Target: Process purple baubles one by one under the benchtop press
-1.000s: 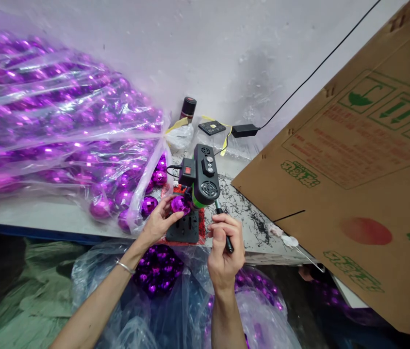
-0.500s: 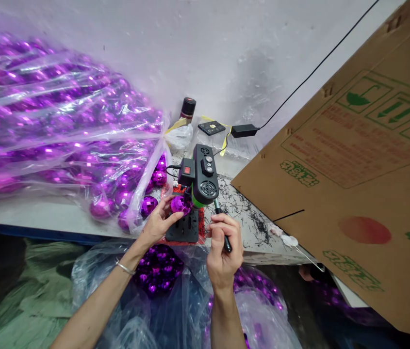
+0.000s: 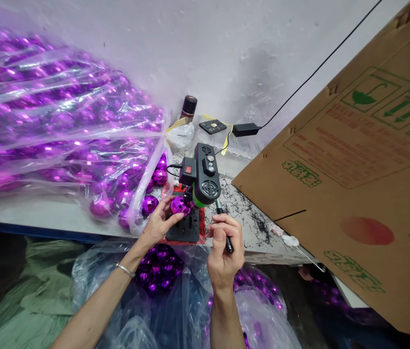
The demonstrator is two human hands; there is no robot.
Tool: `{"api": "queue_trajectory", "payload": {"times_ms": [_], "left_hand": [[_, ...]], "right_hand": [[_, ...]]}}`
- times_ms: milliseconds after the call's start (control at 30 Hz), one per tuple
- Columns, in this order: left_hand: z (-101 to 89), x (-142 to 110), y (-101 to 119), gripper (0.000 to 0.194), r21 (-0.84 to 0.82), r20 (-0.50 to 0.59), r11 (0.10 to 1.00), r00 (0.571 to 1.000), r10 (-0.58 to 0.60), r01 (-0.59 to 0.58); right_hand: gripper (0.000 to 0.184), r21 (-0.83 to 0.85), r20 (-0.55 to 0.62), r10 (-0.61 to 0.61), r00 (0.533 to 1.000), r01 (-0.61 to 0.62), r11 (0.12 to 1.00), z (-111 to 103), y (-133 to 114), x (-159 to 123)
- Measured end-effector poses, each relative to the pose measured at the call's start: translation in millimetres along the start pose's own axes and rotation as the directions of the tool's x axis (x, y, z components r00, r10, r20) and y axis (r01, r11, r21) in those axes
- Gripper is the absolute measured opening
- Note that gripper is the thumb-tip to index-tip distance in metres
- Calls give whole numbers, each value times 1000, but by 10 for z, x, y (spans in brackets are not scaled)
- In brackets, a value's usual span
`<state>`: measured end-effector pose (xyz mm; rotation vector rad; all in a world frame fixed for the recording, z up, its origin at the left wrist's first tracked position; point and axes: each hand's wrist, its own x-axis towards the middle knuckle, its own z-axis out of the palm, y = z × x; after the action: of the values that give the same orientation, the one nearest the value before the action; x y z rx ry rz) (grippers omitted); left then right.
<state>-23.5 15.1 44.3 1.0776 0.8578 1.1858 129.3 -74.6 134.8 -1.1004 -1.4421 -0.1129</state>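
Between the thumb and fingers of my left hand is a shiny purple faceted ball. The ball is held up against the underside of a small black bench machine with a green ring, a red switch and vent grilles. My right hand is closed around the black-gripped lever that sticks out from the machine's right side. Beneath the ball lies the machine's slotted black base plate, resting on a red mat. Where the ball meets the machine is hidden.
A large clear bag of purple balls covers the table's left. On the right leans a big cardboard box. Behind are a black can, a remote-like pad and a power adapter. Black scraps litter the tabletop.
The view has shifted very slightly. Both hands keep their grips, on the ball and the lever, with hardly any visible movement.
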Motion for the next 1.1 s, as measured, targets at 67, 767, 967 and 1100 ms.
{"api": "queue_trajectory", "payload": {"times_ms": [67, 767, 967, 1100], "left_hand": [[3, 6, -2, 81, -6, -4, 1000, 1000, 1, -2], [-23, 1, -71, 77, 9, -17, 1000, 1000, -18, 18], [-19, 15, -45, 80, 10, -1, 1000, 1000, 2, -2], [4, 44, -20, 83, 0, 4, 1000, 1000, 18, -18]], "right_hand": [[18, 2, 4, -1, 1000, 1, 1000, -1, 2, -3], [19, 6, 3, -15, 1000, 15, 1000, -2, 5, 2], [19, 12, 10, -5, 1000, 5, 1000, -11, 8, -7], [18, 8, 9, -4, 1000, 4, 1000, -10, 10, -10]]}}
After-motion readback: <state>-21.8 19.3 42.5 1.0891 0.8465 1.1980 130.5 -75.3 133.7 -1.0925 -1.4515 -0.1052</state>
